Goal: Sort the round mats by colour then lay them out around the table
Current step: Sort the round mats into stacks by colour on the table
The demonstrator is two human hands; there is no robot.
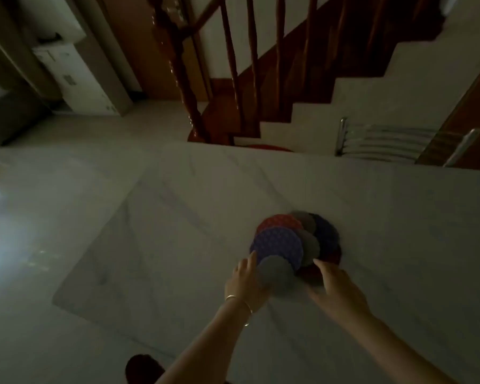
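A loose overlapping pile of round textured mats lies on the white marble table [178,217]. A red mat [277,221] and a blue mat [277,246] sit at the pile's left. Grey mats [308,245] run through the middle, with a dark blue mat [326,231] and a dark red mat [309,273] on the right. The nearest grey mat [276,274] lies between my hands. My left hand [244,281] touches that grey mat's left edge with straight fingers. My right hand [334,284] rests on the dark red mat, fingers extended. The picture is dim and blurred.
A metal-framed chair [385,142] stands at the table's far right edge. A wooden staircase with a red-brown banister [186,87] rises beyond the table. The table's left edge drops to glossy floor [25,217]. A dark rounded object [143,368] sits below, near my left arm.
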